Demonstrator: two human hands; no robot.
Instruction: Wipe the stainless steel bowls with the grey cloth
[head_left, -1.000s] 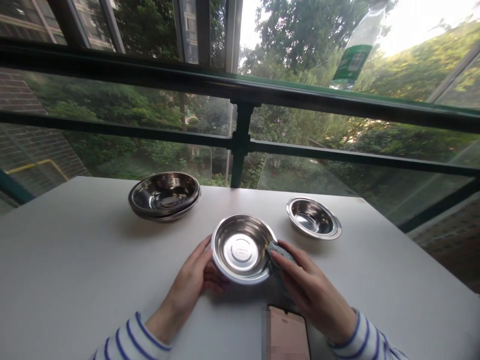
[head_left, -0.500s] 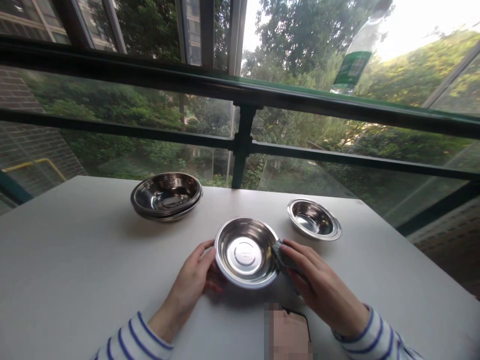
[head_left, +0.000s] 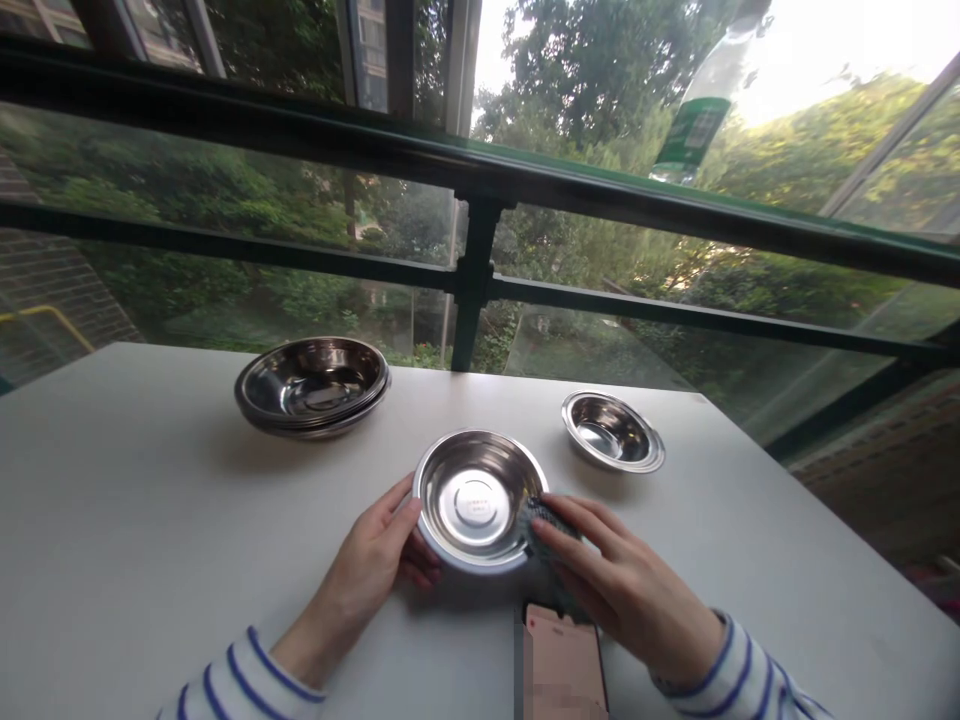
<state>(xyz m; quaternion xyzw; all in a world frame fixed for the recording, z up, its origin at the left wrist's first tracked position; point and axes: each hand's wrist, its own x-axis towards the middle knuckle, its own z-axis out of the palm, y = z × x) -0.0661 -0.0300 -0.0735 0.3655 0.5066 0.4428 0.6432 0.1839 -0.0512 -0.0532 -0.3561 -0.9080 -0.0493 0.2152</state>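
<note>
A shiny steel bowl (head_left: 472, 497) is tilted toward me just above the white table (head_left: 135, 540). My left hand (head_left: 371, 570) grips its left rim, thumb on the edge and fingers curled underneath. My right hand (head_left: 611, 580) presses a small grey cloth (head_left: 541, 518) against the bowl's right inner wall, fingers closed over the cloth. Both sleeves are white with blue stripes.
A stack of larger steel bowls (head_left: 313, 385) stands at the back left. One small steel bowl (head_left: 613, 431) sits at the back right. A phone (head_left: 562, 665) lies at the table's near edge. Behind the table runs a glass railing with a plastic bottle (head_left: 701, 100) on top.
My right hand with the cloth has slid along the bowl's right inner wall, up and then back down. The view shifted slightly; the left hand keeps its hold.
</note>
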